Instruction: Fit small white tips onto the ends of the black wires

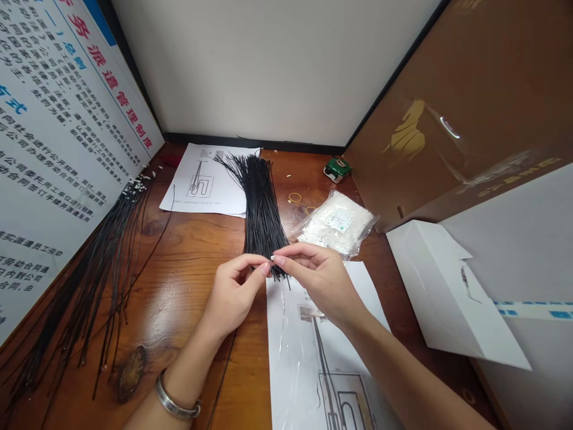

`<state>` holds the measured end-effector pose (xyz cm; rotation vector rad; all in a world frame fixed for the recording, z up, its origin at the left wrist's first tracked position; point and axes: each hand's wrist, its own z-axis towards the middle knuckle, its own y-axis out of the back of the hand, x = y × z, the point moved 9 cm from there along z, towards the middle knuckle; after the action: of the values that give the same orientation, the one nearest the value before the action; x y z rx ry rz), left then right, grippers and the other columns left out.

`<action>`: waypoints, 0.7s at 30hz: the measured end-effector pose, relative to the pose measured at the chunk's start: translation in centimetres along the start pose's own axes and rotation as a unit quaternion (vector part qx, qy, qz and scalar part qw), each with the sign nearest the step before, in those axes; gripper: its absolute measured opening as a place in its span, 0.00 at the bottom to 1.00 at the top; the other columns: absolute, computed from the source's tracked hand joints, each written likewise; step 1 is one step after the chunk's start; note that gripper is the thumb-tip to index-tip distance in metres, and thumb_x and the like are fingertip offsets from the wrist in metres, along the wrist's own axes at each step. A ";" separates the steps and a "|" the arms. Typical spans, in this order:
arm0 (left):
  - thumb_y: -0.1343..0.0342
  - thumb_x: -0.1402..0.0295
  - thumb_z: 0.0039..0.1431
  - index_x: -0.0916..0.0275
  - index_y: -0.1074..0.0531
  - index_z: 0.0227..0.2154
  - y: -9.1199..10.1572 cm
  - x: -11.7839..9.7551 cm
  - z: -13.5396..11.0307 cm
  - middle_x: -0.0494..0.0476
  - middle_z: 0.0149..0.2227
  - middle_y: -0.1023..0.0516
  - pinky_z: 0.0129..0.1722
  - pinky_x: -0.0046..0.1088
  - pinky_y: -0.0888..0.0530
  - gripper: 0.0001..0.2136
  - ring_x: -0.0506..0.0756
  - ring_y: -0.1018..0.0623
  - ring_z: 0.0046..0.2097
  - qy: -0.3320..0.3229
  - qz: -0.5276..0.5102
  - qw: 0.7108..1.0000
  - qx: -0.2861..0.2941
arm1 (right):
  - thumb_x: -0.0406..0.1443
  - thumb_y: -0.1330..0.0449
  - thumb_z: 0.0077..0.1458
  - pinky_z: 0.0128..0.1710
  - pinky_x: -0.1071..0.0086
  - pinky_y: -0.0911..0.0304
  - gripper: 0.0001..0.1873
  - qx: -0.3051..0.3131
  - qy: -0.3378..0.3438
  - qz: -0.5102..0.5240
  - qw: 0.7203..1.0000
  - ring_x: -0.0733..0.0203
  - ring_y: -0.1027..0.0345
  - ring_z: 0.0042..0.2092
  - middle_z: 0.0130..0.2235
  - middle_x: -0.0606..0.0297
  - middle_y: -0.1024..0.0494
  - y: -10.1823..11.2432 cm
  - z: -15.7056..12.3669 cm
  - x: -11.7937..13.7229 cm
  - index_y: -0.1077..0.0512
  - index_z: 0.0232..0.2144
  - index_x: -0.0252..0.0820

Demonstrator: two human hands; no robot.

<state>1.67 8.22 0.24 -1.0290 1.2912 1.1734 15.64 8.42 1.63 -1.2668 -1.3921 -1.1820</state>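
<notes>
My left hand [235,292] is closed in a pinch at the middle of the table, with a thin black wire, mostly hidden, between thumb and forefinger. Opposite it, my right hand [320,278] pinches a tiny white connector [273,257] between thumb and forefinger. The fingertips of both hands nearly meet around the connector. Just behind them lies a thick bundle of black wires [262,203], its near ends under my fingers. A clear bag of small white parts [338,224] lies beyond my right hand. Below that hand is a printed drawing sheet [290,358].
At the left, black wires with white connector ends [102,257] lie spread out. Another drawing sheet [179,188] lies under the bundle's left side. A green tape measure [337,169] sits at the back right, near yellow rubber bands [295,197]. A folded white card [447,292] stands right.
</notes>
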 end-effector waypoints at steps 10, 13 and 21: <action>0.44 0.65 0.57 0.65 0.24 0.31 0.0 -0.1 0.0 0.55 0.28 0.22 0.33 0.26 0.30 0.08 0.52 0.26 0.32 -0.002 -0.015 1.000 0.000 | 0.40 0.35 0.47 0.35 0.62 0.33 0.08 0.036 0.005 0.018 0.999 0.57 0.28 0.33 0.29 0.60 0.21 -0.4 0.2 -0.1 0.21 0.28 0.40; 0.44 0.65 0.57 0.65 0.24 0.31 0.0 -0.2 0.0 0.55 0.28 0.23 0.32 0.26 0.30 0.08 0.52 0.26 0.32 0.001 -0.016 1.000 -0.003 | 0.39 0.35 0.47 0.35 0.62 0.33 0.07 0.038 0.006 0.013 0.999 0.58 0.28 0.33 0.29 0.61 0.20 -0.5 0.1 0.0 0.21 0.28 0.41; 0.44 0.65 0.57 0.65 0.24 0.30 0.0 -0.2 -0.1 0.55 0.27 0.23 0.31 0.26 0.30 0.08 0.53 0.26 0.31 0.000 0.000 1.000 0.000 | 0.39 0.35 0.47 0.35 0.61 0.32 0.08 0.024 -0.001 0.010 1.000 0.57 0.27 0.32 0.28 0.61 0.20 -0.4 0.1 -0.2 0.23 0.27 0.40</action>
<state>1.69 8.10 0.46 -1.0299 1.2912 1.1738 15.22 8.46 1.39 -1.2453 -1.3980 -1.1284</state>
